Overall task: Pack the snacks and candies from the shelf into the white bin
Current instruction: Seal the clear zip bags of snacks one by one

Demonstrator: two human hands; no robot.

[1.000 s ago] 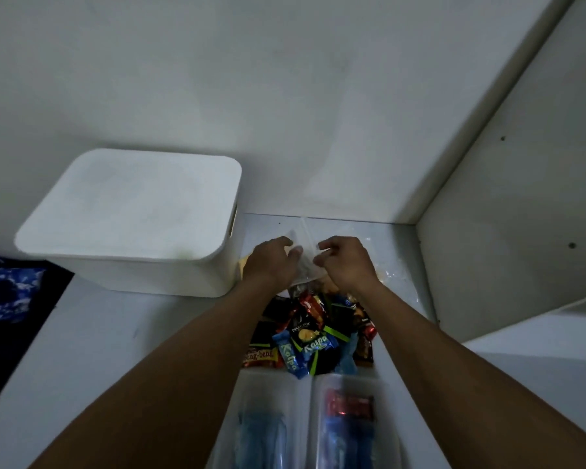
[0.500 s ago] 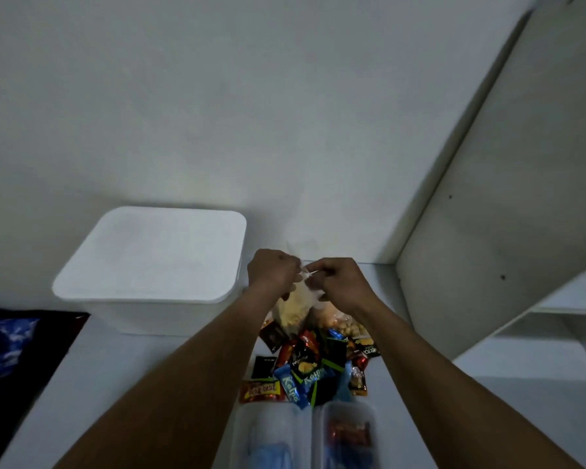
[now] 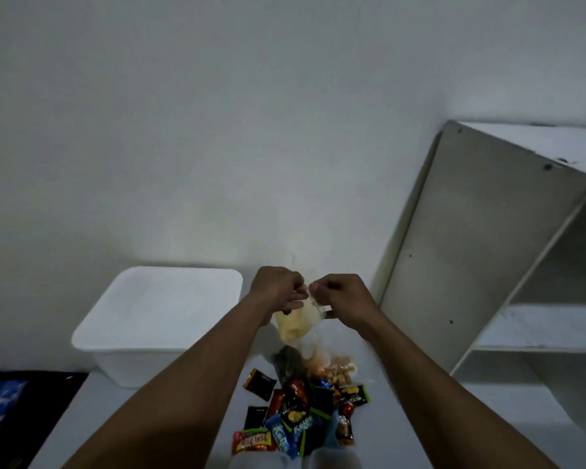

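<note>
My left hand (image 3: 278, 291) and my right hand (image 3: 342, 297) both pinch the top of a clear plastic bag of yellow snacks (image 3: 296, 324), which hangs in the air above the shelf top. Below it lies a pile of snacks and candies (image 3: 301, 414) in black, blue, red and green wrappers, with a clear bag of round nuts (image 3: 339, 370) at its far edge. The white bin (image 3: 156, 324) stands to the left of my hands, its inside pale and showing nothing.
A white shelf surface (image 3: 420, 434) carries the pile and the bin. A white shelving unit (image 3: 487, 248) with open compartments rises at the right. The tops of two clear containers (image 3: 298, 462) show at the bottom edge. Dark blue fabric (image 3: 0, 401) lies lower left.
Both hands have lifted the clear snack bag up off the pile. My view has tilted upward, so bin and pile sit lower in the frame.
</note>
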